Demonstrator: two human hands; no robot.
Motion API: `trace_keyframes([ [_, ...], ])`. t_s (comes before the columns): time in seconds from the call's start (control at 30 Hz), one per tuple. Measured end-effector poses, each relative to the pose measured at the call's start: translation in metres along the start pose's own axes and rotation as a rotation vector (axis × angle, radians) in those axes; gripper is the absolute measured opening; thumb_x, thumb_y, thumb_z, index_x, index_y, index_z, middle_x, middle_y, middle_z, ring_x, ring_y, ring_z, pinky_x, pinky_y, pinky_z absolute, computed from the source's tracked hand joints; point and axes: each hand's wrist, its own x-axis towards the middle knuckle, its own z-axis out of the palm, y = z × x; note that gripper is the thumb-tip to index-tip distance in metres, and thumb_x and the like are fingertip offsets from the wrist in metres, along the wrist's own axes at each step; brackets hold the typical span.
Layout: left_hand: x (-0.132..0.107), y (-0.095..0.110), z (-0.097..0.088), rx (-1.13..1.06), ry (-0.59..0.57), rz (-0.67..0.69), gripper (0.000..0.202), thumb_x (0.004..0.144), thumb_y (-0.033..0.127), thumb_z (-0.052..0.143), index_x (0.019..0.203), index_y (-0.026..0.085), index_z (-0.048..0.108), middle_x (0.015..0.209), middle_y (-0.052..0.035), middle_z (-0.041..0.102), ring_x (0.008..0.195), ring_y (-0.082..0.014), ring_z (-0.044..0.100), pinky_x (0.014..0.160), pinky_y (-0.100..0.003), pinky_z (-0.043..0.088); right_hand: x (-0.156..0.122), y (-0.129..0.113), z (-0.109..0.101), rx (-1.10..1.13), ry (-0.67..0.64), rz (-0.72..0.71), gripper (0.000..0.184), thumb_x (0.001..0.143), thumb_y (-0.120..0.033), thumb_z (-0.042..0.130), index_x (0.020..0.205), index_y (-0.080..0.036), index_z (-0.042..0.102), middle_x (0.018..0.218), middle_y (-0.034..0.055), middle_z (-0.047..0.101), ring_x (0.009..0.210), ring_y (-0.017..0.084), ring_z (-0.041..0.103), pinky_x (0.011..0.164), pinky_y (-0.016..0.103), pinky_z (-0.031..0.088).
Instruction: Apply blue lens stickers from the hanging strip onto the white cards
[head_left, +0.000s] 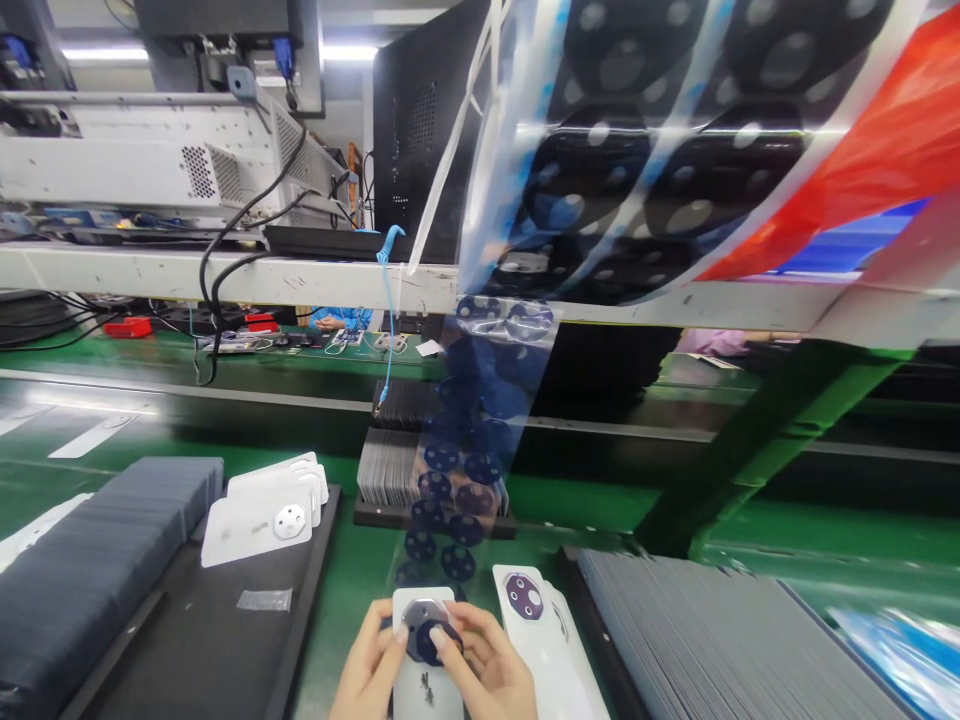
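Note:
A white phone back cover (409,700) stands low in the middle of the view, its camera end facing away from me. My left hand (367,665) grips its left edge, thumb on top near the camera ring. With thumb and fingers closed, my right hand (487,665) holds a dark round film sticker (426,652) over the camera area; whether it is stuck down I cannot tell. Just beyond the cover hangs a clear strip of dark round stickers (459,528), coming down from a big roll (600,170). More white phone back covers (551,640) lie right of my right hand, the top one with a dark camera disc.
To the left, a black tray (232,640) carries a long row of grey sheets (127,570) and a few white covers (259,525). Another rack of grey sheets (705,620) stands right. A green post (765,440) and a white shelf beam (300,280) cross behind.

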Motion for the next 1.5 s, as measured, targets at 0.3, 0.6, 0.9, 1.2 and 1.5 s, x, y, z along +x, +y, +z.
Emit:
trace_keyframes([
  [0.3,0.001,-0.008,-0.002,0.008,-0.068,0.100,0.047,0.082,0.054,0.061,0.117,0.022,0.058,0.088,-0.0054,0.074,0.079,-0.0218,0.064,0.075,-0.028,0.044,0.002,0.006,-0.004,-0.096,-0.021,-0.011,0.048,0.060,-0.063,0.077,0.077,-0.020,0.066,0.076,0.0070,0.070,0.066,0.023,0.066,0.063,0.031,0.054],
  [0.6,0.000,-0.012,-0.002,0.009,-0.132,0.086,0.051,0.083,0.056,0.058,0.122,0.023,0.057,0.111,-0.0098,0.069,0.077,-0.0206,0.064,0.076,-0.030,0.047,-0.001,0.005,-0.002,-0.148,0.019,-0.110,0.043,0.065,-0.057,0.078,0.081,-0.019,0.067,0.081,0.0066,0.067,0.064,0.020,0.064,0.061,0.028,0.054],
  [0.9,-0.004,-0.002,0.001,-0.004,-0.114,0.114,0.044,0.083,0.050,0.061,0.118,0.024,0.063,0.121,-0.0104,0.066,0.110,-0.0292,0.059,0.089,-0.032,0.048,-0.004,0.009,-0.002,-0.173,0.055,-0.084,0.049,0.065,-0.060,0.076,0.090,-0.019,0.065,0.079,0.0071,0.068,0.064,0.021,0.064,0.063,0.029,0.055],
  [1.2,-0.008,0.009,0.000,0.064,-0.205,0.116,0.045,0.088,0.049,0.053,0.124,0.023,0.060,0.135,-0.0104,0.057,0.126,-0.0301,0.048,0.098,-0.037,0.045,-0.006,0.003,0.001,-0.169,0.117,-0.115,0.048,0.064,-0.058,0.077,0.088,-0.018,0.067,0.076,0.0051,0.067,0.058,0.018,0.063,0.059,0.028,0.055],
  [1.5,-0.007,0.008,-0.002,0.098,-0.184,0.119,0.044,0.089,0.047,0.054,0.126,0.024,0.058,0.138,-0.0097,0.055,0.127,-0.0299,0.047,0.094,-0.033,0.048,-0.006,-0.001,0.000,-0.156,0.080,-0.069,0.044,0.066,-0.053,0.078,0.090,-0.019,0.067,0.077,0.0044,0.066,0.061,0.019,0.064,0.062,0.028,0.054],
])
